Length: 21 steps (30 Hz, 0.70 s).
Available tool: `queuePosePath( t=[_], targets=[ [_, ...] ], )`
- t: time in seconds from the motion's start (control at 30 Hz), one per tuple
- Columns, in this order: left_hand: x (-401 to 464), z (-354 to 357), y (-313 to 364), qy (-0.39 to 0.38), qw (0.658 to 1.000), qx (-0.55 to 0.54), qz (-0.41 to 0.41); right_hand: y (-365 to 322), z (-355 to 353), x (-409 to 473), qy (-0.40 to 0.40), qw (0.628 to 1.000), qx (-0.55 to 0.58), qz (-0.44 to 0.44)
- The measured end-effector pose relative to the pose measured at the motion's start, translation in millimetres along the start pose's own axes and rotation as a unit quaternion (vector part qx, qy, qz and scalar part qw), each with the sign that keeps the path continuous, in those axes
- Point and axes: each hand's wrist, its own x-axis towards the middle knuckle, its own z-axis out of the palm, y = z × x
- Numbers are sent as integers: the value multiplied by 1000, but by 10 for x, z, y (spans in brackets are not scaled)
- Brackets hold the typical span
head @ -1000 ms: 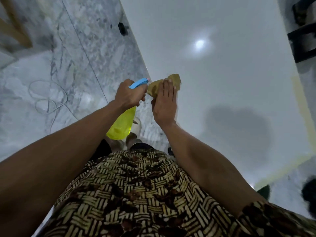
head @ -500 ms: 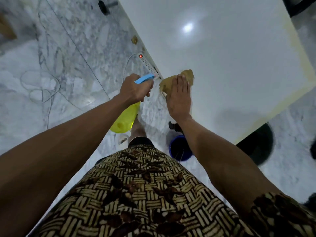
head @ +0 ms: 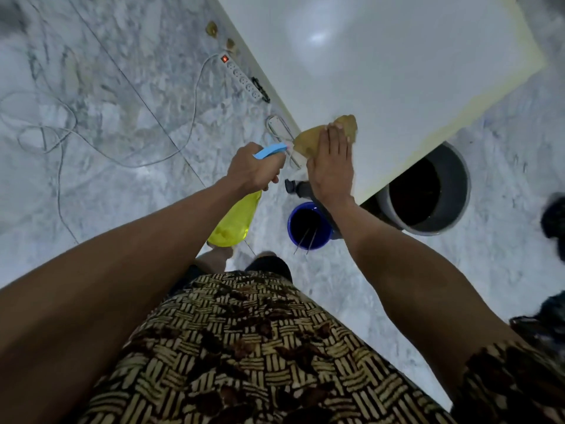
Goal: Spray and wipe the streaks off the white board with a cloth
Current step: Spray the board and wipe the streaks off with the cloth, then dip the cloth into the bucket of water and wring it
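The white board (head: 397,65) fills the upper right, glossy, with a yellowish lower edge. My right hand (head: 331,166) lies flat on a tan cloth (head: 312,136), pressing it against the board near its lower left corner. My left hand (head: 255,169) grips a yellow spray bottle (head: 234,220) with a blue trigger head (head: 269,149), its nozzle pointing at the cloth from just left of the board's edge.
On the marble floor lie a white power strip (head: 243,79) with a red switch and loose white cables (head: 61,133). Below the board stand a blue bucket (head: 308,224), a grey bin (head: 428,191) and a dark bottle (head: 295,186). My feet show below the bottle.
The view has tilted down, showing the board's lower corner, the bucket and the bin. My right hand with the cloth has slid down the board toward its lower edge; the left still holds the bottle.
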Motion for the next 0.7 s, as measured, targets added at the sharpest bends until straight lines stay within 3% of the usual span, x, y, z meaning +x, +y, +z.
queuePosePath(
  t=[0.27,0.57,0.63,0.7],
  targets=[
    [-425,716,-248,20,999,37,11,427,-8,-653,10,1000,-5,-11],
    [-1007,1475,-438,39,999,1,36,939,-19,-1248,-17,994,25,-101],
    [-1132,1569,-428,48,998,-11,49,1117,44,-1380,-38,994,47,-87],
    [-1250,1616,-371,59,996,-19,63,1348,9,-1517,-58,984,168,-16]
  ],
)
